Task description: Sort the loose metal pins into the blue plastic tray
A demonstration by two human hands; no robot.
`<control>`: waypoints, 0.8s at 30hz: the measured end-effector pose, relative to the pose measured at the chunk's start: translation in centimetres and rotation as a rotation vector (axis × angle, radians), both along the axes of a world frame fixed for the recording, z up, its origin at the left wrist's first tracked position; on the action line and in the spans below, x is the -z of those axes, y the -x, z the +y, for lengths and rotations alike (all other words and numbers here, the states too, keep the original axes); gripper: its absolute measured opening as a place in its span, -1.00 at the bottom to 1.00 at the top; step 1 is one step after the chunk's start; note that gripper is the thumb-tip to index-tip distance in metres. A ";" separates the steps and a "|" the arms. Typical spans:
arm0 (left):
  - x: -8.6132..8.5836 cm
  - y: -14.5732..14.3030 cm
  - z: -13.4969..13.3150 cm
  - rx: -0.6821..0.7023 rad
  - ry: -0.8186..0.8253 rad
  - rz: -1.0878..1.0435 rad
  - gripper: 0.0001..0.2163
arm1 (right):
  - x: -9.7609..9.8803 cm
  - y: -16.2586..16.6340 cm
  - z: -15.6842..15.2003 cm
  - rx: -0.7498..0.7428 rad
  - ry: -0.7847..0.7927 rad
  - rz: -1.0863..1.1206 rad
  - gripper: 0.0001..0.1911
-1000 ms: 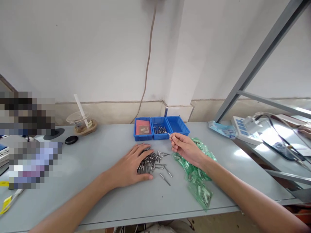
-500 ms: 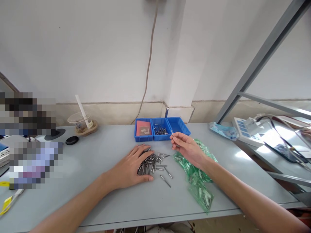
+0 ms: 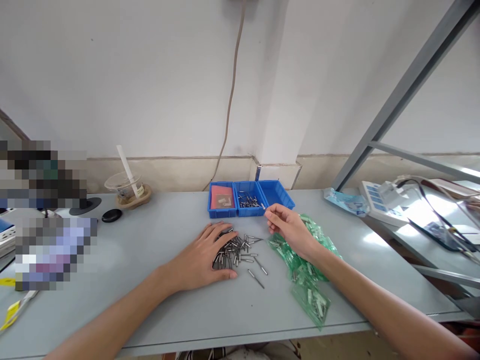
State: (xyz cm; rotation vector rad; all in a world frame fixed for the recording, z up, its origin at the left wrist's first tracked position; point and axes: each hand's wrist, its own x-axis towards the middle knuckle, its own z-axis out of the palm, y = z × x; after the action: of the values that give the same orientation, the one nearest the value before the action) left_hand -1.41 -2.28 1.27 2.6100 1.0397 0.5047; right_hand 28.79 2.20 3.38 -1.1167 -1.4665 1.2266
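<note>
My left hand (image 3: pixel 208 254) lies with spread fingers against a pile of slim metal pins (image 3: pixel 233 248) on the grey table. A few more pins are scattered to the right of the pile. My right hand (image 3: pixel 287 226) is raised over green plastic bags (image 3: pixel 311 280) that contain small metal pieces. Its thumb and fingertips pinch one small metal pin (image 3: pixel 263 206), whose tip points up and left. Beyond the hand stands a blue bin holding loose pins (image 3: pixel 249 201). On its left a blue bin (image 3: pixel 222 213) contains a reddish sheet and small pieces; on its right is another blue bin (image 3: pixel 276 194).
A lidded plastic cup (image 3: pixel 123 185) with a white stick sits at the back left, near a black round object (image 3: pixel 111 215). At the right are a blue packet (image 3: pixel 345 201), a power strip (image 3: pixel 378 202) with cables, and a grey metal frame (image 3: pixel 397 95).
My right hand has turned slightly, and the pin in its fingertips now leans further left. The left hand stays resting by the pile.
</note>
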 end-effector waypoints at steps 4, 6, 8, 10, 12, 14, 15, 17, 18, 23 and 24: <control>0.0 0.0 0.0 -0.006 0.002 0.002 -0.20 | -0.2 0.1 0.0 -0.028 0.166 0.174 -0.55; -0.1 -0.1 0.0 -0.009 0.007 0.005 -0.20 | -0.2 0.1 0.1 -0.009 0.170 0.185 -0.54; -0.1 -0.3 0.1 -0.010 0.011 0.010 -0.19 | -0.3 0.0 0.3 0.005 0.152 0.156 -0.55; 0.0 -0.4 0.2 -0.002 0.008 0.016 -0.19 | -0.2 -0.1 0.4 0.004 0.124 0.115 -0.56; 0.0 -0.4 0.2 0.008 0.006 0.021 -0.18 | -0.1 -0.3 0.6 0.002 0.086 0.071 -0.57; 0.0 -0.4 0.2 0.008 0.012 0.023 -0.18 | 0.0 -0.3 0.7 0.009 0.048 0.012 -0.58; 0.0 -0.3 0.2 0.005 0.016 0.022 -0.18 | 0.1 -0.4 0.7 0.016 0.031 -0.027 -0.58; 0.0 -0.3 0.2 0.001 0.017 0.020 -0.18 | 0.4 -0.3 0.8 0.020 -0.011 -0.115 -0.58; 0.0 -0.2 0.2 0.002 0.014 0.019 -0.18 | 0.5 -0.3 0.8 0.019 -0.044 -0.159 -0.58; -0.1 -0.2 0.2 0.000 0.009 0.022 -0.19 | 1.1 -0.2 0.6 -0.006 -0.176 -0.329 -0.64; -0.1 -0.2 0.2 0.000 0.011 0.025 -0.18 | 1.1 -0.2 0.5 -0.008 -0.180 -0.347 -0.66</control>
State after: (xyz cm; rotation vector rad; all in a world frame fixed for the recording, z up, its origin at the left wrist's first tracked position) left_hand -1.24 -2.05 1.34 2.6134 1.0471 0.4656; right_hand 28.96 2.72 2.30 -1.2430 -1.8028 0.9133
